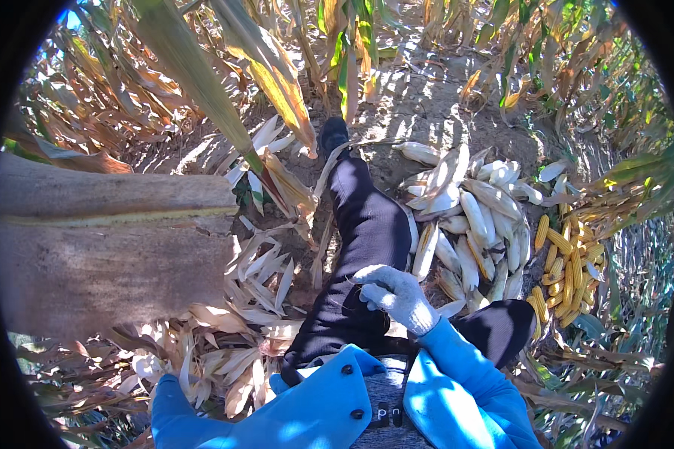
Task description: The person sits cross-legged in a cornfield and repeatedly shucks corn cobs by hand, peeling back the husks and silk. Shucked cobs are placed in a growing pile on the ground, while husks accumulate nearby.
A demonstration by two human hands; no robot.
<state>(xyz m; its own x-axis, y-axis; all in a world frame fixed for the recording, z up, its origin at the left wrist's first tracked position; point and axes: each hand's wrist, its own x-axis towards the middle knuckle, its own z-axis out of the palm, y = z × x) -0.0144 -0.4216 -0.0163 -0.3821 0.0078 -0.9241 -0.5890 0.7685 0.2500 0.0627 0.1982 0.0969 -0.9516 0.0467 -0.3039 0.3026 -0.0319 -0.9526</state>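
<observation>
My right hand (390,294), in a pale knit glove, hovers over my dark trouser leg (370,230) with its fingers curled. Thin strands like corn silk (345,278) show by its fingertips; whether they are gripped is unclear. Beyond it lies a heap of corn ears in pale husks (477,224), a few with yellow kernels showing. Farther right is a pile of husked yellow corn cobs (573,275). My left sleeve (171,398) reaches down to loose dry husks (224,359). At its cuff, my left hand (147,365) blends with the husks, its fingers indistinct.
A large dry corn leaf (118,247) hangs close to the camera at left. A leaning corn stalk (202,84) crosses the upper left. Standing dry corn (584,62) borders the bare soil (421,106) ahead. My dark shoe (333,134) rests on the ground.
</observation>
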